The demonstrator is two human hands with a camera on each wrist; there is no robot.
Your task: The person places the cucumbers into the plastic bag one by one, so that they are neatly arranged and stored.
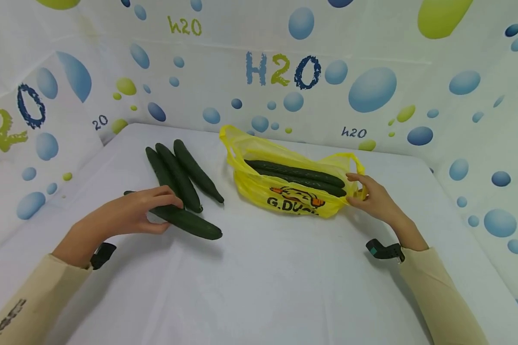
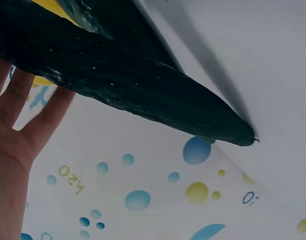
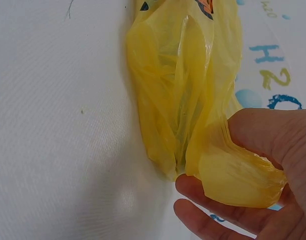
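Note:
My left hand [image 1: 144,211] grips a dark green cucumber [image 1: 194,224] between thumb and fingers, tilted down to the right over the table; a shadow falls beneath it. In the left wrist view the same cucumber [image 2: 118,75] crosses above the fingers. Just behind lie three more cucumbers [image 1: 196,172] side by side. At the right, my right hand [image 1: 373,199] pinches a handle of a yellow plastic bag [image 1: 250,184] printed with a duck. Two cucumbers [image 1: 298,173] show in the bag's mouth. The right wrist view has the thumb on the bunched yellow handle [image 3: 238,180].
A white cloth [image 1: 263,287] covers the table. Behind and at the sides hangs a white curtain [image 1: 224,43] with blue and green drops and H2O lettering. A dark camera mount sits on each wrist.

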